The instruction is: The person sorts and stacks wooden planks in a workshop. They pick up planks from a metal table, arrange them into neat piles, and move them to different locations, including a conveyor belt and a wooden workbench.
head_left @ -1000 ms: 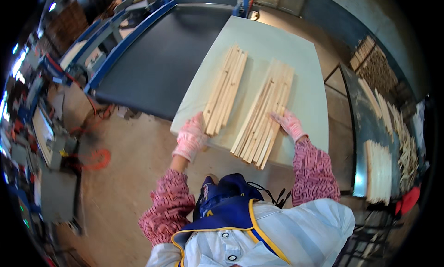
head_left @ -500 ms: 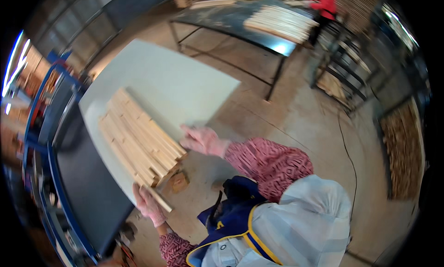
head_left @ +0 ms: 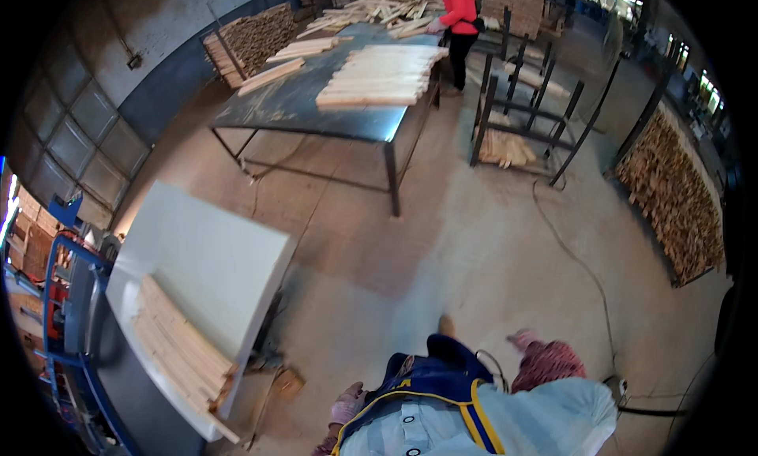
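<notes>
My left hand (head_left: 347,403), in a pale pink glove, hangs beside the blue apron (head_left: 430,371) with yellow edging. Its fingers are loosely bent and nothing shows in them. Out to the right, my right hand (head_left: 523,339) is gloved too, a little blurred, its fingers apart and holding nothing I can see. Both hands are away from the wooden strips (head_left: 178,341), which lie side by side on the pale board (head_left: 209,251) at the left. One strip sticks out past the others at the near end.
A dark metal table (head_left: 276,108) ahead bears a row of wooden strips (head_left: 379,75) and loose pieces. A person in red (head_left: 458,6) stands at its far right. Blue-framed machinery (head_left: 87,353) lies left, a black rack (head_left: 525,112) right. A cable (head_left: 584,262) crosses the floor near stacked wood (head_left: 671,195).
My hands have left the strips and the board and come back beside my body. My view has turned right and up, so the board sits lower left and more of the room shows.
</notes>
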{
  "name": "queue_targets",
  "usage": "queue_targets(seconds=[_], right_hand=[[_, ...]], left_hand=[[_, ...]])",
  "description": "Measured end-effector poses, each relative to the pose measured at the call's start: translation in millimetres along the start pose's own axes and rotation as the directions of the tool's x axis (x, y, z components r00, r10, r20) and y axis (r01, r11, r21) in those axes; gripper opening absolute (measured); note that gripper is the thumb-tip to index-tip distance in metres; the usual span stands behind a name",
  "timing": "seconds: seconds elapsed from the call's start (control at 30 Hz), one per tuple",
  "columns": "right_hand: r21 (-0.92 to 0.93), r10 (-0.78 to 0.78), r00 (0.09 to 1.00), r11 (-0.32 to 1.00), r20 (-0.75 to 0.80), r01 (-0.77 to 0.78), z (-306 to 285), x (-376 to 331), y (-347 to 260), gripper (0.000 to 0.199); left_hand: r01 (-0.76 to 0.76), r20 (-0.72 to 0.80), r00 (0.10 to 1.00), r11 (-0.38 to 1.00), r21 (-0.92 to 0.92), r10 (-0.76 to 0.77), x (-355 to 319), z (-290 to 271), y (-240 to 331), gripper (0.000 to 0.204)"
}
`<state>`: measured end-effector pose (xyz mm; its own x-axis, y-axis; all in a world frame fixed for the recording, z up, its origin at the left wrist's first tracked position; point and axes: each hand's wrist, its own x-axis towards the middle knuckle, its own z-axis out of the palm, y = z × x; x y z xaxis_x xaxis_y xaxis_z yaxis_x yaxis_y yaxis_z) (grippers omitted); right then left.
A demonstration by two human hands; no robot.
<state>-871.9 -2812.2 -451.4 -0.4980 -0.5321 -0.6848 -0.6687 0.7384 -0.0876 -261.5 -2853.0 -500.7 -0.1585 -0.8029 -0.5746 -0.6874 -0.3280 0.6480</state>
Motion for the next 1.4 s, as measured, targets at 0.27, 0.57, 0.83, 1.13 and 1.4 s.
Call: queue_targets(seconds=[0.27, 0.57, 0.83, 1.13, 1.4], right_hand=[[0.126, -0.617, 0.767, 0.759, -0.179, 0.639, -55.9, 97.5, -99.1, 0.037], [0.354, -0.117, 0.991, 0.931, 0.071, 0.085, -151.5, 199.5, -102.8, 0.038], [0.361, -0.067, 0.977, 0.933, 0.204, -0.011, -240.8, 266.2, -164.5, 0.029], [0.672, -0.412, 0.911, 0.672, -0.011, 0.312, -436.4, 423.3, -432.4, 0.061], [0.818, -0.392, 0.92, 0.524, -0.016, 0.238, -581.2, 610.7, -555.1, 0.045]], left_hand=[[-0.518, 0.05, 0.846, 0.796, 0.314, 0.531, 206.4, -39.6, 469.0, 0.06], [-0.391, 0.333, 0.908, 0.803, 0.45, 0.255, 346.7, -40.0, 520.3, 0.052], [-0.397, 0.408, 0.89, 0.791, 0.465, 0.207, 472.8, -95.9, 534.3, 0.044], [-0.349, 0.067, 0.936, 0.897, 0.272, 0.344, 604.0, -203.2, 696.8, 0.052], [0.035, -0.207, 0.978, 0.999, 0.036, -0.027, 662.6, -197.5, 691.7, 0.055]])
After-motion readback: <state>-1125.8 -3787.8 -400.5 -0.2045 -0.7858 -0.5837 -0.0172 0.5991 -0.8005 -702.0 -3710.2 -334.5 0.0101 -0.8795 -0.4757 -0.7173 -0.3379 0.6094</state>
